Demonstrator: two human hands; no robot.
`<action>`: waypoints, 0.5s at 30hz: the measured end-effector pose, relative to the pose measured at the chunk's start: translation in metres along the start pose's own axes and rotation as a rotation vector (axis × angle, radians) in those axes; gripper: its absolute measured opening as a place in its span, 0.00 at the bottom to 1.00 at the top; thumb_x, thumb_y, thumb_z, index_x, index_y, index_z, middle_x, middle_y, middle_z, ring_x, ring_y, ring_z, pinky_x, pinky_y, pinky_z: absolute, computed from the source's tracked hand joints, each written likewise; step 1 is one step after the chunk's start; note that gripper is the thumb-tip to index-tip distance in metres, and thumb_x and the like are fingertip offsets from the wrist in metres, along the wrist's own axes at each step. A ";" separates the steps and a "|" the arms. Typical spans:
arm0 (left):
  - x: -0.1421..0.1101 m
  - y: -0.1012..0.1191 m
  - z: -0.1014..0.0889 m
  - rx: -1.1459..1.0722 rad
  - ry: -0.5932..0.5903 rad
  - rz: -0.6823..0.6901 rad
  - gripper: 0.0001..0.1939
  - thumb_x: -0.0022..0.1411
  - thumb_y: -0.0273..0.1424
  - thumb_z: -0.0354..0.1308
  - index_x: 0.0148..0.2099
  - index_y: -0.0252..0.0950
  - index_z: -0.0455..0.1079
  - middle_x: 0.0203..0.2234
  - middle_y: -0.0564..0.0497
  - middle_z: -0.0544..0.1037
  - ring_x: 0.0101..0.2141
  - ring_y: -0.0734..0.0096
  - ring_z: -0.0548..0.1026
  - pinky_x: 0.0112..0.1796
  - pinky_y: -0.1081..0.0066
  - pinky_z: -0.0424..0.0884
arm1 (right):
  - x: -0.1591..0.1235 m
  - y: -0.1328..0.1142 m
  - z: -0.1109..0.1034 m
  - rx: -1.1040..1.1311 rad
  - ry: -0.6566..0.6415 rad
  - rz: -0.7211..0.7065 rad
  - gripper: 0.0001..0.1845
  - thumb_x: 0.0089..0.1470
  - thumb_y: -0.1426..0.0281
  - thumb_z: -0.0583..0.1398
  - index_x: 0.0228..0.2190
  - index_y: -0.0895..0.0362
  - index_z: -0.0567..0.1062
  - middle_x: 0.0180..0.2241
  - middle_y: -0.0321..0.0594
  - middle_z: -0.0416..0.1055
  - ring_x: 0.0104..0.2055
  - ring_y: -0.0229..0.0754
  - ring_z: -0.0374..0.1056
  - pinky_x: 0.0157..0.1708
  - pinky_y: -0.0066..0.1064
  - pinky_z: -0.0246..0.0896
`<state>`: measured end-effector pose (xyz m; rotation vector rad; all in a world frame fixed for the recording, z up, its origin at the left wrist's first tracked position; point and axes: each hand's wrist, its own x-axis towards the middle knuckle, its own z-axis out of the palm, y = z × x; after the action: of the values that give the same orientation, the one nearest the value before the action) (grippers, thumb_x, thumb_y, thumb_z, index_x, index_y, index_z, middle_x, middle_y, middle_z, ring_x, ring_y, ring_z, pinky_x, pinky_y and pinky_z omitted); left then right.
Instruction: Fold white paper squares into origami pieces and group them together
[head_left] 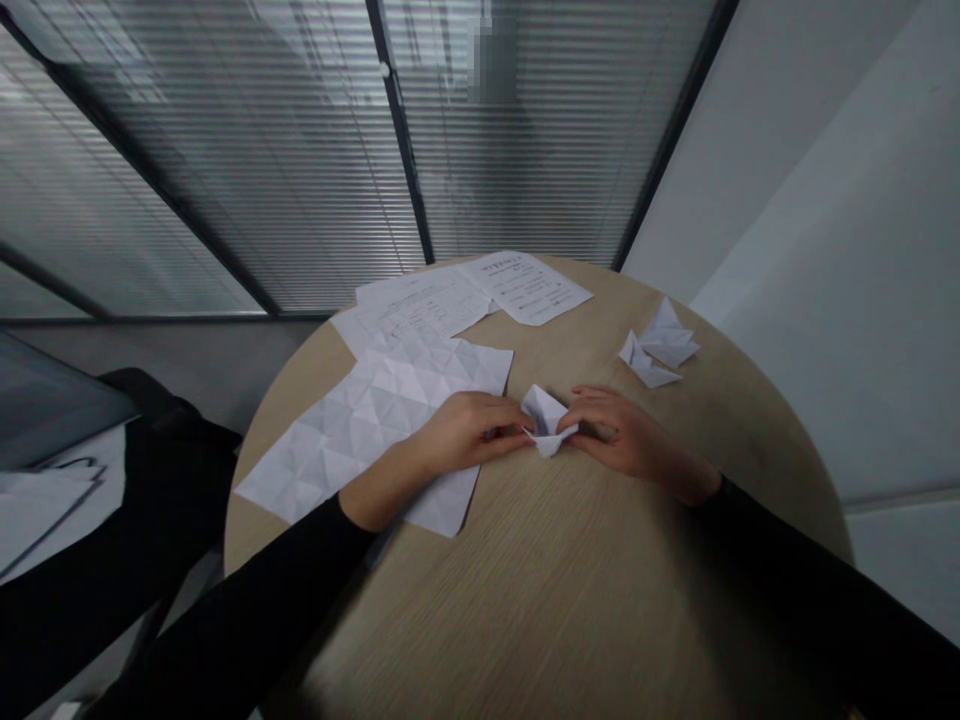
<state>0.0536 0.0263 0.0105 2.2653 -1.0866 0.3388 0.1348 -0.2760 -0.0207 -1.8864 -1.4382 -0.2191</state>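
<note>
A small folded white paper piece (546, 412), partly opened out like a little boat, is held just over the round table between both hands. My left hand (480, 428) pinches its left edge between thumb and fingers. At its right edge, my right hand (616, 430) pinches the paper the same way, its other fingers curled above. Under my left wrist lies a large white sheet (360, 415) covered in a grid of triangular creases. Beyond my right hand rest folded paper figures (660, 345) with pointed tips.
Printed sheets (517, 285) overlap at the far side of the round wooden table (570, 600). Glass panels with blinds (525, 180) stand behind it, and a white wall (847, 250) is on the right. At the left, papers (60, 500) lie on something dark.
</note>
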 end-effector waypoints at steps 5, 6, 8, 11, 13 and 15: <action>-0.001 -0.004 -0.001 0.337 0.106 0.112 0.14 0.87 0.38 0.55 0.52 0.39 0.80 0.41 0.49 0.88 0.35 0.69 0.82 0.38 0.67 0.74 | 0.003 -0.007 -0.013 -0.206 0.075 -0.053 0.09 0.68 0.73 0.70 0.46 0.47 0.83 0.41 0.37 0.86 0.45 0.49 0.82 0.68 0.54 0.70; -0.002 -0.005 0.000 0.382 0.112 0.131 0.14 0.87 0.37 0.54 0.52 0.39 0.80 0.42 0.49 0.88 0.35 0.68 0.82 0.38 0.66 0.74 | 0.003 -0.008 -0.014 -0.234 0.079 -0.072 0.11 0.67 0.74 0.69 0.47 0.47 0.83 0.41 0.37 0.86 0.46 0.49 0.82 0.69 0.54 0.70; -0.002 -0.006 0.000 0.440 0.112 0.157 0.14 0.87 0.37 0.53 0.52 0.39 0.79 0.42 0.49 0.88 0.35 0.68 0.82 0.38 0.66 0.74 | 0.004 -0.011 -0.014 -0.279 0.068 -0.098 0.13 0.66 0.76 0.68 0.47 0.47 0.83 0.42 0.37 0.85 0.46 0.49 0.81 0.69 0.54 0.70; -0.003 -0.006 0.000 0.468 0.100 0.168 0.15 0.88 0.37 0.52 0.52 0.39 0.79 0.43 0.49 0.88 0.35 0.68 0.82 0.38 0.66 0.75 | 0.004 -0.013 -0.013 -0.329 0.035 -0.105 0.13 0.66 0.75 0.67 0.47 0.45 0.84 0.42 0.37 0.86 0.47 0.50 0.81 0.69 0.55 0.71; -0.004 -0.007 0.000 0.477 0.088 0.164 0.15 0.88 0.37 0.52 0.52 0.39 0.79 0.44 0.49 0.88 0.36 0.68 0.82 0.38 0.65 0.76 | 0.003 -0.012 -0.013 -0.351 0.019 -0.110 0.13 0.67 0.75 0.67 0.47 0.45 0.85 0.42 0.37 0.86 0.47 0.51 0.81 0.69 0.57 0.72; -0.005 -0.008 0.000 0.489 0.077 0.160 0.15 0.87 0.36 0.52 0.52 0.39 0.80 0.44 0.48 0.87 0.36 0.68 0.82 0.39 0.65 0.76 | 0.002 -0.011 -0.013 -0.372 -0.002 -0.123 0.14 0.67 0.75 0.67 0.48 0.44 0.86 0.42 0.37 0.86 0.47 0.51 0.81 0.70 0.57 0.71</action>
<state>0.0565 0.0332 0.0051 2.5576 -1.2520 0.8290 0.1300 -0.2819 -0.0053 -2.0873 -1.6014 -0.5787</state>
